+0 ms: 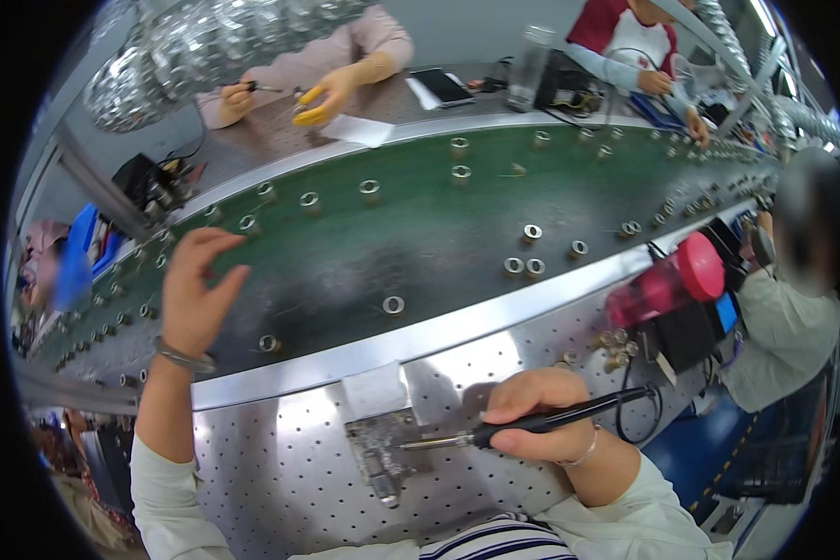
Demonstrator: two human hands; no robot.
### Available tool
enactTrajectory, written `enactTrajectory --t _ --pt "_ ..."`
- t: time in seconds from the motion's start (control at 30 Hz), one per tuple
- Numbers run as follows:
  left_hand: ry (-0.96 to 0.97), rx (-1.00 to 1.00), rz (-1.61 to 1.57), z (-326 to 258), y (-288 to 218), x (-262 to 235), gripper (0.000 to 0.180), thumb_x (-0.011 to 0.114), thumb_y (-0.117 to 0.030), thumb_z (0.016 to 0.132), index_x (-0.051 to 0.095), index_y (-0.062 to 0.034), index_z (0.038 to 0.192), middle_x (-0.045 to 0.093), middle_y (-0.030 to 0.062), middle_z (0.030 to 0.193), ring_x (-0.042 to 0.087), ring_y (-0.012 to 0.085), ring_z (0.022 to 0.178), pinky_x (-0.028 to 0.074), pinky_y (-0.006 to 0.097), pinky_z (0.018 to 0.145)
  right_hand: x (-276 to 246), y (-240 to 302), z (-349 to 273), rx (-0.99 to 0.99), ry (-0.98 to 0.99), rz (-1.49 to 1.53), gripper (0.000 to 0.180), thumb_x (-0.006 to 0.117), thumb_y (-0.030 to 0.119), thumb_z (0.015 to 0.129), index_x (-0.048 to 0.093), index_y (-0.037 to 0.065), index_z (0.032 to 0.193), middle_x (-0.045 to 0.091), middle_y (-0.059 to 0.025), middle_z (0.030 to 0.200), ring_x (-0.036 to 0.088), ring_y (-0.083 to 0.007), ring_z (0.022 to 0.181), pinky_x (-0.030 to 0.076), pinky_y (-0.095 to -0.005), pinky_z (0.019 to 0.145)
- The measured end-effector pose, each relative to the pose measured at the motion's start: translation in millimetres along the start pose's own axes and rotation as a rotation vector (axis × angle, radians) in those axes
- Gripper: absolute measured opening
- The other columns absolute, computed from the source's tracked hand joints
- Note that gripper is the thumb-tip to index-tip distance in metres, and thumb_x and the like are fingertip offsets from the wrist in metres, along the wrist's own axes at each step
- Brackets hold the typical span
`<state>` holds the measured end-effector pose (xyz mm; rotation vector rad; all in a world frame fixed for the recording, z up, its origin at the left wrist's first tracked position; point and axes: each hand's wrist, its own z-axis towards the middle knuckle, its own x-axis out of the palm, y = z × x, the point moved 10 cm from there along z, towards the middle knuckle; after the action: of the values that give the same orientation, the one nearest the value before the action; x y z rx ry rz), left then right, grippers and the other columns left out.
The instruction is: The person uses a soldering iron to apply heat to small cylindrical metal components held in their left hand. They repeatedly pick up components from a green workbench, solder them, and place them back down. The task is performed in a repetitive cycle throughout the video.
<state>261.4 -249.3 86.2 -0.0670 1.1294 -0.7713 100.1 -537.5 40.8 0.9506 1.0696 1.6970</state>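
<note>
My right hand (541, 406) grips a black-handled soldering iron (546, 422) like a pen. Its metal tip points left, over a small metal fixture (375, 453) on the perforated steel worktop (271, 457). A pale pad (376, 390) lies against the fixture's far end. Out over the green conveyor belt (345, 257) reaches my left hand (201, 289), thumb and fingers apart with nothing visible between them. Just beyond its fingertips stands a small ring-topped metal part (248, 224). Another such part (269, 343) sits to the right of my left wrist.
Several more ring-topped parts are spread along the belt, edged by a metal rail (476, 322). To the right are a pink bottle (667, 280), a dark box (686, 336) and loose metal parts (618, 347). Co-workers sit across the belt and at right; one wears yellow finger covers (319, 105).
</note>
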Motion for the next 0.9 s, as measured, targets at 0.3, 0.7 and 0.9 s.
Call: enactTrajectory --t 0.3,0.7,0.9 --pt "0.441 0.408 -0.203 50.8 -200.7 217.3 0.045 0.073 -0.025 0.073 0.058 -0.0046 0.109 0.053 0.0143 0.103 0.057 0.0304 0.088 0.048 0.038 0.077 -40.4 33.4 -16.1 -0.181 -0.216 0.098 0.011 0.068 -0.003 0.072 0.061 -0.006 0.08 0.061 -0.0126 0.065 0.057 -0.0173 0.055 0.042 -0.0249 0.051" --pt "0.721 0.111 -0.777 -36.5 -151.8 117.0 0.024 0.074 -0.012 0.068 0.067 -0.0031 0.089 0.061 0.009 0.085 0.059 0.0198 0.073 0.048 0.031 0.065 8.3 79.2 -19.6 -0.254 -0.304 -0.128 0.025 0.064 0.02 0.085 0.047 0.003 0.083 0.051 -0.0082 0.068 0.045 -0.0153 0.057 0.037 -0.0263 0.054" --pt "0.929 -0.417 -1.449 -125.4 -126.6 107.7 0.031 0.077 -0.011 0.072 0.066 0.0008 0.098 0.062 0.0045 0.088 0.055 0.0077 0.074 0.046 0.022 0.066 21.4 52.9 -17.8 -0.05 -0.259 -0.123 0.026 0.065 0.021 0.083 0.047 0.003 0.082 0.052 -0.009 0.07 0.049 -0.0177 0.064 0.04 -0.0295 0.062"
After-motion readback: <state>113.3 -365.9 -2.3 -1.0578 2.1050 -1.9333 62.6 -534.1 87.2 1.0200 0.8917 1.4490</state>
